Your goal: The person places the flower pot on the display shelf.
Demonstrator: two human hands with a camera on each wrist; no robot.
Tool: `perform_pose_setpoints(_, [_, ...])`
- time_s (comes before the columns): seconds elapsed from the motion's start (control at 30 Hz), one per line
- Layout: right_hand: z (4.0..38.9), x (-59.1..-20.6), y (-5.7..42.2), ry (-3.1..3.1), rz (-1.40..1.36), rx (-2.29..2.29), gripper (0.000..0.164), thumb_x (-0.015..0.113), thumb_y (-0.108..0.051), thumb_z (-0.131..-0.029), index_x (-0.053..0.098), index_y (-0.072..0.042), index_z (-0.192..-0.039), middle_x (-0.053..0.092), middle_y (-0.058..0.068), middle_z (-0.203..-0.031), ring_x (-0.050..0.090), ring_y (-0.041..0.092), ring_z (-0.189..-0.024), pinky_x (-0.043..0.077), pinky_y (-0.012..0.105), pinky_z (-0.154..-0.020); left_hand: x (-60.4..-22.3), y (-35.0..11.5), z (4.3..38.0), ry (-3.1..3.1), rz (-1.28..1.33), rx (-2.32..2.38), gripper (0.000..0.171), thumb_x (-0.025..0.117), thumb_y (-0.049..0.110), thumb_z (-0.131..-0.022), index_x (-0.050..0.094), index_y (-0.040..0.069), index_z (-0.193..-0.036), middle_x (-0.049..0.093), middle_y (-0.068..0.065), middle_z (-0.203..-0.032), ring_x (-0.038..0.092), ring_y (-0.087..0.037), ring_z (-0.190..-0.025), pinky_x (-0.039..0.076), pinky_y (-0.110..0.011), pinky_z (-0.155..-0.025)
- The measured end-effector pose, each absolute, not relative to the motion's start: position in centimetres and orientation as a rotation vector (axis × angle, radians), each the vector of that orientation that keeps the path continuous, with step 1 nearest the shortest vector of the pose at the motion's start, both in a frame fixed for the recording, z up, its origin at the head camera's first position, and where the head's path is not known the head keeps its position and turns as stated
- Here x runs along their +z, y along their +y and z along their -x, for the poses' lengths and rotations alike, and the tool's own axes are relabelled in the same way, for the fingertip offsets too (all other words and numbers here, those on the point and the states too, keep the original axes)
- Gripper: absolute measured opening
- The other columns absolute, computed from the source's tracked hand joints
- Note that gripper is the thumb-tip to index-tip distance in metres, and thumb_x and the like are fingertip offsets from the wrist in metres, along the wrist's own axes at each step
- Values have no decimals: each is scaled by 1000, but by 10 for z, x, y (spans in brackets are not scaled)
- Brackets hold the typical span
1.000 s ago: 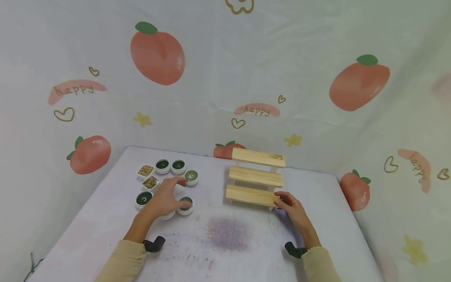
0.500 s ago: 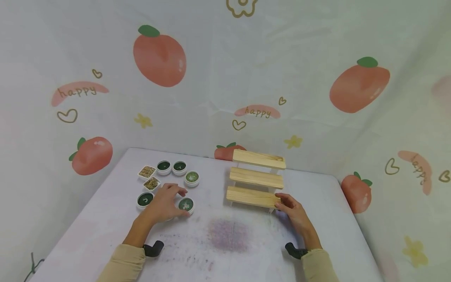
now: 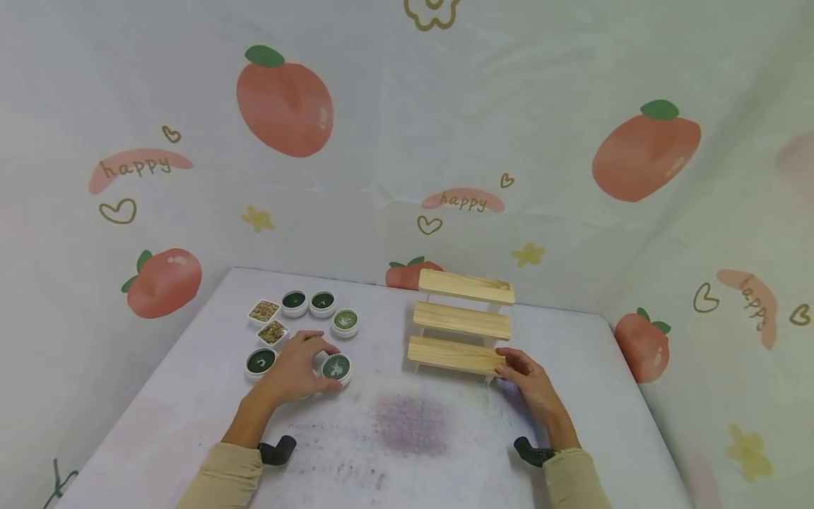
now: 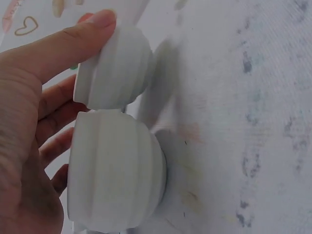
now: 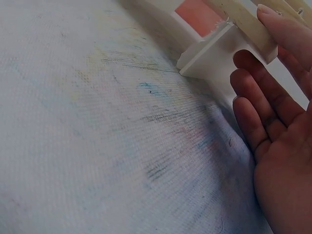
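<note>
White bowl (image 3: 335,367), seven o'clock: left hand (image 3: 297,367) pinching, likely for balance. Lowest shelf (image 3: 453,354), five o'clock: right hand (image 3: 533,380) pinching, likely steadying.

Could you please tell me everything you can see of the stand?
The stand has three pale, grained planks, apparently wood, stepped upward toward the back on white supports. It stands upright on the table, right of centre. The right grip holds the lowest plank by its right end.

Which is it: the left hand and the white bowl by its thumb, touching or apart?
Touching: the left wrist view shows the left hand with its thumb against the white bowl.
</note>
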State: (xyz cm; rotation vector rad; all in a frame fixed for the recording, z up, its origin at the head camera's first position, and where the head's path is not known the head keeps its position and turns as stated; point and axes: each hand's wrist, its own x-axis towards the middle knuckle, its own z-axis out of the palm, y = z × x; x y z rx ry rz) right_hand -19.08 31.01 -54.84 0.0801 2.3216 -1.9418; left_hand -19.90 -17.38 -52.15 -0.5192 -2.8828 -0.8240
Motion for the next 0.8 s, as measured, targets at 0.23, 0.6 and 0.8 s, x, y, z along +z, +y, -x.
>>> perform_pose_setpoints(0.23, [190,-548,311,2335,-55,-1931,49,72,-14,-95,56,3,-138,63,-14,-108,55,4,-101,52,17,-85,-515,-171,202,-2767,588,-919,55,93,35,-69,70,20,-117,67,-10,-130,52,-35,-130,45,-60,-108])
perform_pose_setpoints(0.6, [190,-544,313,2322,-84,-1927,50,73,-16,-95,56,2,-139,63,-13,-107,56,4,-101,51,17,-85,-496,-156,210,-2647,563,-1285,58,88,14,-77,60,13,-128,58,-6,-129,60,-26,-121,58,-47,-98])
perform_pose_setpoints(0.8, [191,-545,312,2312,-97,-1931,50,73,-16,-94,56,2,-138,64,-14,-107,56,5,-102,51,18,-86,-486,-147,210,-2611,559,-1351,63,87,12,-79,57,14,-135,56,-7,-134,61,-26,-120,60,-37,-94])
